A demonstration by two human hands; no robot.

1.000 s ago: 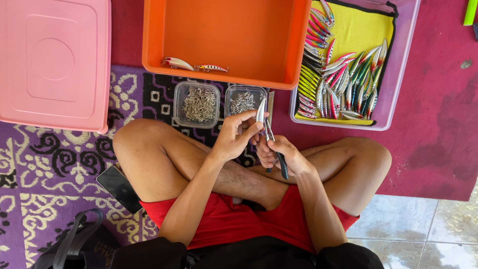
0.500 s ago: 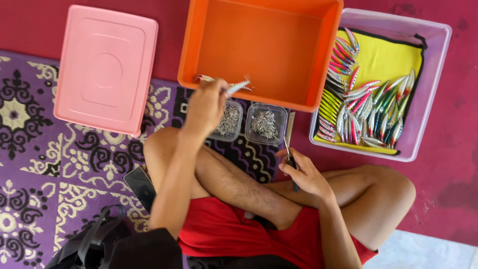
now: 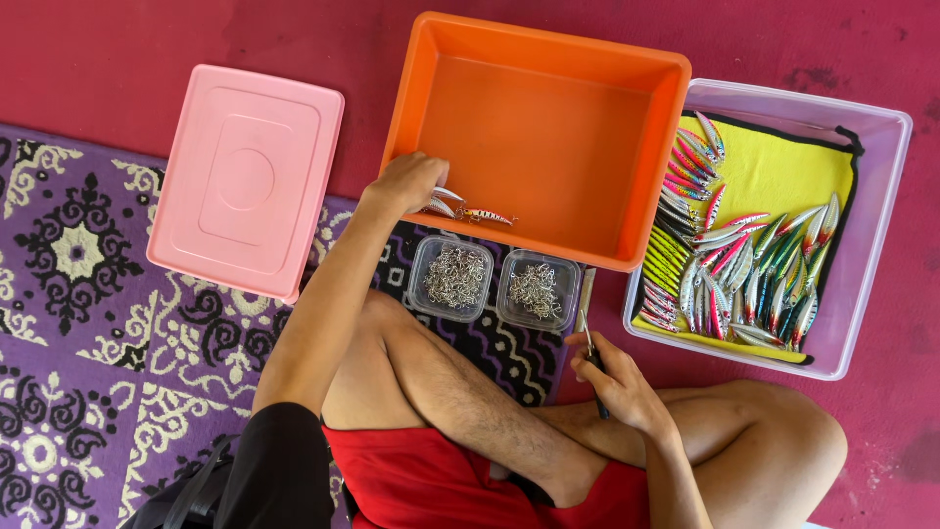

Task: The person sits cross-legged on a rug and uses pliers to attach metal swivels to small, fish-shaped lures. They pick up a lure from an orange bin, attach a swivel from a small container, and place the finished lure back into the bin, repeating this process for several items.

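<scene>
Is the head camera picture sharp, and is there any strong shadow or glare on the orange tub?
Head view: light is soft and even, no glare on the orange tub, only mild shading along its inner walls. The left hand and the lures look sharp. The right hand casts a faint shadow.

The orange bin (image 3: pixel 548 127) and pink lid (image 3: pixel 245 181) look like smooth, matt plastic. The fishing lures (image 3: pixel 744 264) shine glossy on yellow cloth (image 3: pixel 774 176), the hooks (image 3: pixel 455 276) in clear plastic tubs (image 3: pixel 534 291) seem metal, and the patterned mat (image 3: pixel 88 284) looks woven.

L arm stretched fwd, left hand (image 3: pixel 409 181) curled palm-down, right hand (image 3: pixel 617 382) closed in fist by knee
</scene>
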